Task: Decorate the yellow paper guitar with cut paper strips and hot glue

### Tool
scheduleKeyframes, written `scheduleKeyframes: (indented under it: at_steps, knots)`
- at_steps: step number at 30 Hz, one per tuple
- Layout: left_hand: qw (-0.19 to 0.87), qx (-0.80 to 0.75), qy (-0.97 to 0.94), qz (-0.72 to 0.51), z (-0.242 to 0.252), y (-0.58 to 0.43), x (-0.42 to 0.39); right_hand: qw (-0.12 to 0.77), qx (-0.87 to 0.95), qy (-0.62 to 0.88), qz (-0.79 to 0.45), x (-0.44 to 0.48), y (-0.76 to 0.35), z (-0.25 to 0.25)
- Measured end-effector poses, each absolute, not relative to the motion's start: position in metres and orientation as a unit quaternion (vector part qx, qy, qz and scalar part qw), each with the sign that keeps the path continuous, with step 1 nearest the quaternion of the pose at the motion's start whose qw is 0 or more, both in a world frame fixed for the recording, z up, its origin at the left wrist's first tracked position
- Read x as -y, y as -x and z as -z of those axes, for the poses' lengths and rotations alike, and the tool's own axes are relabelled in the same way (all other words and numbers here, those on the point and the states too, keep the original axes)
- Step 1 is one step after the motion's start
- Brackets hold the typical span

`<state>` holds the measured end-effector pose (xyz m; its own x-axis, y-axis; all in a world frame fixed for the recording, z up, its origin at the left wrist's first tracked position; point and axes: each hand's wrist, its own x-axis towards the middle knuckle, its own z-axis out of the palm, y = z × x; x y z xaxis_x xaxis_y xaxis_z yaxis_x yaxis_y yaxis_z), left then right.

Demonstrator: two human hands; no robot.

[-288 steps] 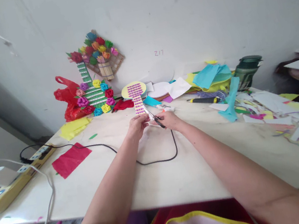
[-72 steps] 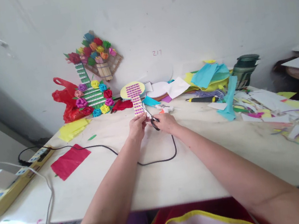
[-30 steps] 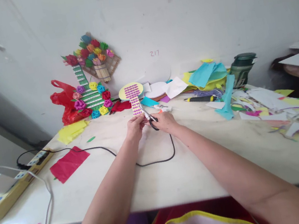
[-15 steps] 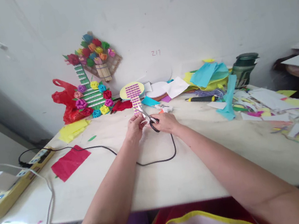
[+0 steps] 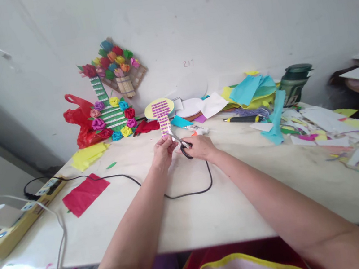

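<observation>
My left hand [image 5: 162, 150] is closed, pinching the lower end of a paper craft [image 5: 162, 114], a yellow round disc with a strip of purple squares that stands upright above the fingers. Close to its right, my right hand [image 5: 199, 147] is closed on black-handled scissors [image 5: 181, 143]. The blades point up and left to the bottom of the purple strip. Both hands are held just above the pale table [image 5: 199, 213], near its middle.
A black cable [image 5: 188, 192] loops under the hands toward a yellow power strip [image 5: 16, 219] at left. Red paper [image 5: 86, 194], yellow paper [image 5: 88, 155], flower crafts [image 5: 113, 117] against the wall, a green bottle [image 5: 294, 82], and scattered paper scraps [image 5: 322, 130] lie around.
The scissors' handles have shifted slightly in my right hand and the blades have worked along the strip's bottom edge. Both hands stay in the same spot.
</observation>
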<state>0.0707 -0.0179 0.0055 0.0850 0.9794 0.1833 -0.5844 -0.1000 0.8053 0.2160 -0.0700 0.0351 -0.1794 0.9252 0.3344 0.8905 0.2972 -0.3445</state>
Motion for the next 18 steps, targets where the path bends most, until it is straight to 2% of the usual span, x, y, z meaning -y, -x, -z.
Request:
scheduleKeyframes:
  at_steps: [18]
  knots:
    - [0.624,-0.230,-0.356,-0.656,-0.0021,-0.0760,0.0193,0.235,0.763,0.602,-0.017,0.0728,-0.2135,-0.0374]
